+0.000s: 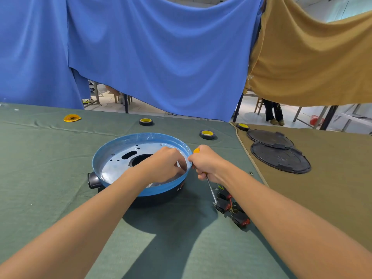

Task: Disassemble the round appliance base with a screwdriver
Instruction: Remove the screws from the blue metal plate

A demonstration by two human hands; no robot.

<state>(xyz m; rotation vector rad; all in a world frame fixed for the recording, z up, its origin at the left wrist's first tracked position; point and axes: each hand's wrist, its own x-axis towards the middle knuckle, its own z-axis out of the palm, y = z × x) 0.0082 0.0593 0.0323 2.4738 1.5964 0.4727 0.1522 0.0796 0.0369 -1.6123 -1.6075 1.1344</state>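
Observation:
The round appliance base [112,156] sits mid-table: a blue rim, a black body with a stub handle at its left, and a silver metal plate with holes inside. My left hand [165,164] reaches into the bowl at its right side, fingers curled down near the inner rim; what they pinch is hidden. My right hand [207,164] is just outside the rim and grips a screwdriver [210,188] with a yellow handle. Its shaft points down toward the table.
Black switch parts with red buttons and wires [231,208] lie to the right of the base. Two black round covers [279,154] rest on the brown cloth at right. Three tape rolls [207,134] and a yellow disc [72,118] lie farther back. Blue and tan cloths hang behind.

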